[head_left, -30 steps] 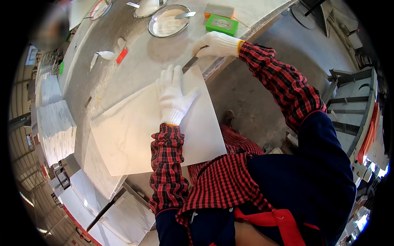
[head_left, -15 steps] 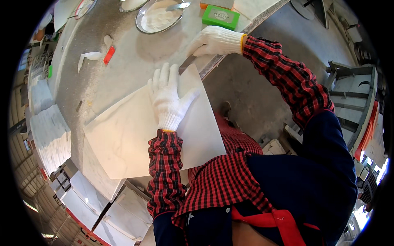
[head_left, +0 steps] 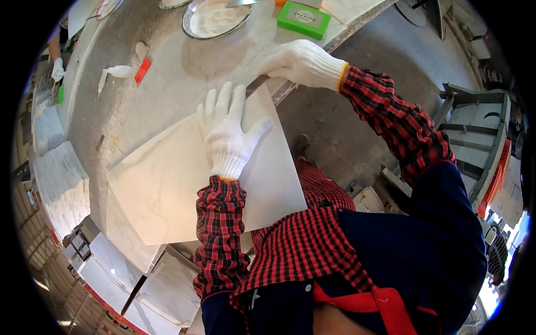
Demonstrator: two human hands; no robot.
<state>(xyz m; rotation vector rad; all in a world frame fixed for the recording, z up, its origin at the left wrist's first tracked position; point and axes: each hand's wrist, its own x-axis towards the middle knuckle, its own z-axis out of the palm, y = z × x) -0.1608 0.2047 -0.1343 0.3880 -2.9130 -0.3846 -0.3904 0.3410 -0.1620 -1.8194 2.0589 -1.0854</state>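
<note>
My left hand (head_left: 228,131), in a white knitted glove, lies flat with fingers spread on a pale marble tile (head_left: 162,190). The tile rests on the stone worktop (head_left: 167,100), and its near right part juts past the worktop's edge toward my body. My right hand (head_left: 298,61), gloved the same way, is at the worktop's right edge, just beyond the tile's far corner. Its fingers are bent and pressed together, pointing left. Whatever is in or under them is hidden. A dark brownish strip (head_left: 258,84) shows between those fingers and the tile corner.
Beyond my hands are a metal bowl of white powder (head_left: 215,19) and a green box-shaped pad (head_left: 303,19). A white nozzle bottle (head_left: 117,71) and red tool (head_left: 143,71) lie left. Stacked slabs (head_left: 61,184) stand far left, near another person's gloved hand (head_left: 58,70).
My right hand has come slightly nearer and right, its fingers still close to the tile corner. My left hand stays flat on the tile. Another person's gloved hand now shows at far left.
</note>
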